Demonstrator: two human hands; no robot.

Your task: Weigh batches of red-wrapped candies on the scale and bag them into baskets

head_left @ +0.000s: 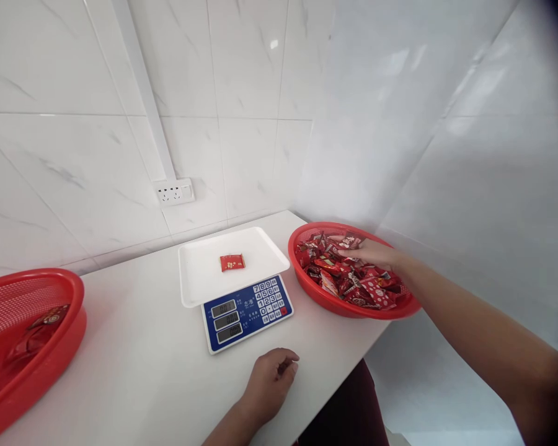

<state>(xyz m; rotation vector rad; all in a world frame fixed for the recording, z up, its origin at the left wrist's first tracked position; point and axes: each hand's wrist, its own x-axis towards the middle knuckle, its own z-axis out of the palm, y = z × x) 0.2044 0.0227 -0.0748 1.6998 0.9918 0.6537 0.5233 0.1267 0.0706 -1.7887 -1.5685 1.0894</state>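
Observation:
My right hand [369, 251] reaches into the red basket [307, 280] on the right, fingers lying over the heap of red candy packets [353, 282]; whether it grips one I cannot see. My left hand [272, 381] rests on the white table near the front edge, fingers curled loosely with nothing in them. Between the hands stands a blue electronic scale [246, 313] with a white tray [199, 272]. One red candy packet [232, 262] lies on that tray.
A second red basket [51, 347] sits at the far left with a few red packets [35, 334] inside. White marble-tiled walls close the corner behind, with a socket strip [175, 192] on the wall. The table's edge runs diagonally at the lower right.

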